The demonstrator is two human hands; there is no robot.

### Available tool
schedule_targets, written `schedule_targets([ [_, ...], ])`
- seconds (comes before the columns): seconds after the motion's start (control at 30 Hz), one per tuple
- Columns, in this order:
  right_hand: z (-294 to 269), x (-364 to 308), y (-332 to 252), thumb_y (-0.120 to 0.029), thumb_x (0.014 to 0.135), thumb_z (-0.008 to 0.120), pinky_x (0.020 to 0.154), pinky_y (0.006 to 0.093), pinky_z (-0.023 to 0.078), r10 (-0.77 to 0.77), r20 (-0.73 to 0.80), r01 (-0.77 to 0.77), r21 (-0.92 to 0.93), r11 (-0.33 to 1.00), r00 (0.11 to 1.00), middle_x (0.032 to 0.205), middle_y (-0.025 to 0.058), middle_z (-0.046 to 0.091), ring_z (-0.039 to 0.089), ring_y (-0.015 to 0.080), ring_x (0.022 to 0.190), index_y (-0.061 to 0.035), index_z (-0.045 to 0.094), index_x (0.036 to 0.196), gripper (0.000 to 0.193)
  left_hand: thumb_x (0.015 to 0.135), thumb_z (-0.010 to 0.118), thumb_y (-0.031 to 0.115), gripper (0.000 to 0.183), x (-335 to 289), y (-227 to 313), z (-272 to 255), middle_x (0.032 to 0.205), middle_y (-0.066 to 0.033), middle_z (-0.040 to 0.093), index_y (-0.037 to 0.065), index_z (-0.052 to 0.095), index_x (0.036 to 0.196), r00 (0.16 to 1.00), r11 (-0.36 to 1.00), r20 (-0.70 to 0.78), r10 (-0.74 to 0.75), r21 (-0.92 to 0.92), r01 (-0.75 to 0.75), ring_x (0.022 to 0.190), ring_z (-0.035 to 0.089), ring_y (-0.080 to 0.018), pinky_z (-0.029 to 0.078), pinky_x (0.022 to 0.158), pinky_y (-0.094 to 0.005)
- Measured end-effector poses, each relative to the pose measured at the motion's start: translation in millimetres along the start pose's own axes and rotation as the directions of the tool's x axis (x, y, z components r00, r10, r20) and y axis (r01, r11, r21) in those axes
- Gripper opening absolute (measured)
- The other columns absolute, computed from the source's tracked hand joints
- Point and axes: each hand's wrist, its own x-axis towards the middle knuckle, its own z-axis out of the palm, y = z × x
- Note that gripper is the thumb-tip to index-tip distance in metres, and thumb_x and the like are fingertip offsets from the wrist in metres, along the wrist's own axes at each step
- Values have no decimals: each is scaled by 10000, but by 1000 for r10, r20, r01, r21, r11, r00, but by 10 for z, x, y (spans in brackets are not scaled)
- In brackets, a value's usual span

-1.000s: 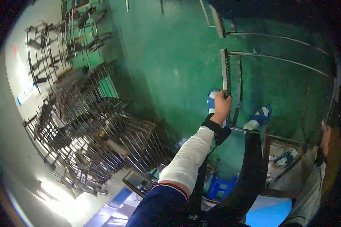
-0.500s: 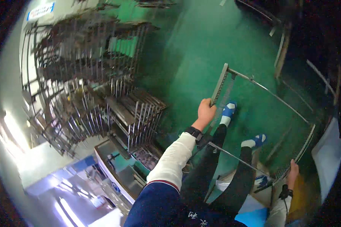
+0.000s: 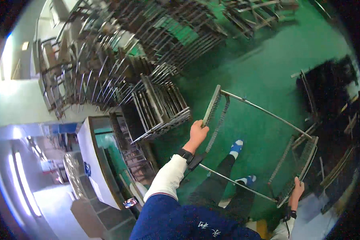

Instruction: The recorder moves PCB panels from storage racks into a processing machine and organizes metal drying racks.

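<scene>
We carry the frame (image 3: 256, 112) at mid-frame above the green floor (image 3: 268, 60). Our left hand (image 3: 197, 132) is clenched on its left bar, our right hand (image 3: 296, 191) on its lower-right bar. Swinging left, it could snag the rack stack (image 3: 160, 108) beside it.

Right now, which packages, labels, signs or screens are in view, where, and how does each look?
Small screen: low left, below the white counter; tilted rectangle glowing pink, maybe a phone.
Blue panel: far left, beyond the counter; rectangular, perhaps a sign.
White print: on the dark blue top, bottom edge.
Packages: none; metal frame held by left hand and right hand shows no label.
</scene>
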Motion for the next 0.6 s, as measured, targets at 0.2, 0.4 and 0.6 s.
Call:
schedule_targets([
  [0.2, 232, -133, -1774, -264, 862, 662, 690, 281, 360, -195, 172, 198, 3, 980, 966, 790, -25, 473, 422, 115, 749, -34, 539, 861, 261, 696, 679, 174, 238, -242, 19, -1280, 709, -146, 557, -17, 584, 801, 966, 995, -245, -83, -65, 69, 643, 532, -252, 437, 611, -359],
  [0.4, 1148, -816, -3087, -165, 861, 653, 711, 261, 405, -338, 421, 288, 178, 941, 842, 885, -12, 580, 517, 96, 810, -4, 600, 981, 207, 672, 676, 166, 232, -894, -374, -2834, 671, -157, 527, -23, 557, 737, 818, 982, -548, -174, -160, 101, 623, 526, -251, 427, 583, -367],
  [0.6, 2415, -1981, -3855, -192, 808, 711, 613, 255, 359, -371, 604, 255, 272, 928, 705, 739, -44, 517, 444, 66, 682, -70, 587, 835, 175, 692, 688, 129, 168, -1636, -1116, -4459, 633, -34, 553, 0, 581, 709, 647, 954, -704, -292, -259, 149, 593, 468, -102, 390, 537, -299],
])
